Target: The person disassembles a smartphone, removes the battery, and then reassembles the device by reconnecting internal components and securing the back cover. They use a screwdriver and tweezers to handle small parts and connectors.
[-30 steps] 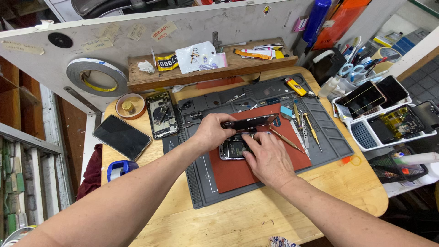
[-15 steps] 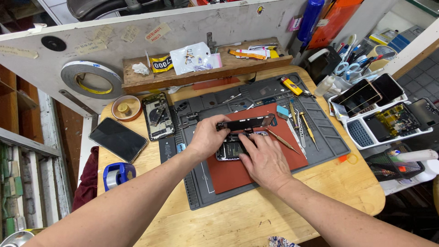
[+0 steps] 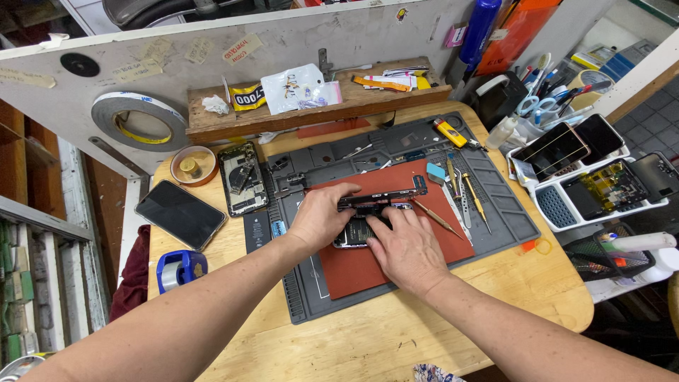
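Steadiness matters most at this step: judged from the view, the opened smartphone (image 3: 359, 232) lies flat on the red mat (image 3: 368, 265), which rests on the grey work mat (image 3: 495, 226), and a lifted dark screen panel (image 3: 382, 199) stands on edge along its far side, so the pinch should stay light and the panel should not be swung past what its cables allow. The left hand (image 3: 322, 219) comes in from the near left, forearm angled across the wooden table (image 3: 396, 339), palm down, with fingers curled narrowly around the panel's left end and the phone just beneath them. The right hand (image 3: 407, 247) lies palm down over the phone's near right part, fingers fairly close together and stretched forward to press on the open body; whether it grips anything small cannot be told. Beyond the right hand's fingertips, slightly to their right, lie a wooden-handled tool (image 3: 435, 217) and tweezers (image 3: 460, 205). Well to the left of the left hand sit another opened phone (image 3: 242, 178) and a dark phone lying face up (image 3: 180, 213).
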